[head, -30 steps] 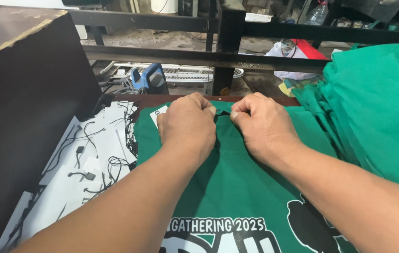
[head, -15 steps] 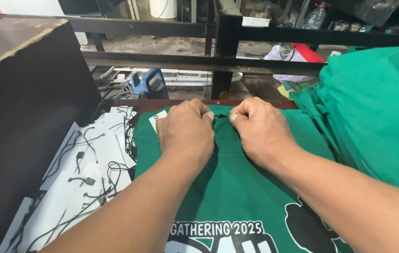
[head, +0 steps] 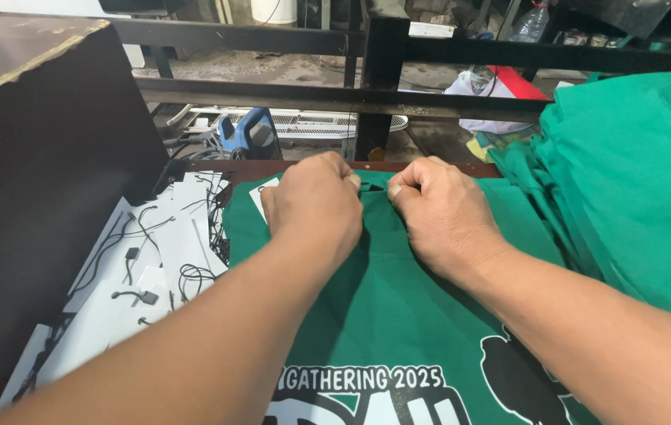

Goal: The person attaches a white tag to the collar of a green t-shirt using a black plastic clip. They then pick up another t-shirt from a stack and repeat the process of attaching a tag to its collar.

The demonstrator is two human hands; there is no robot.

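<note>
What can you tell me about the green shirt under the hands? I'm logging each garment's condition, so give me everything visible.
The green shirt lies flat on the table, its collar end away from the camera. It looks like soft knit fabric, smooth apart from slight creases. A white and black print with lettering and a dark silhouette sits near the bottom of the view, partly cut off. The left hand and right hand rest closed on its collar area, pinching the cloth. A stack of green shirts adjoins its right side.

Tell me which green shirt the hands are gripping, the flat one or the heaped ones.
The flat green shirt with the white and black print, lying in the middle. Both hands, left hand and right hand, pinch its collar; the heap of green shirts sits untouched at right.
</note>
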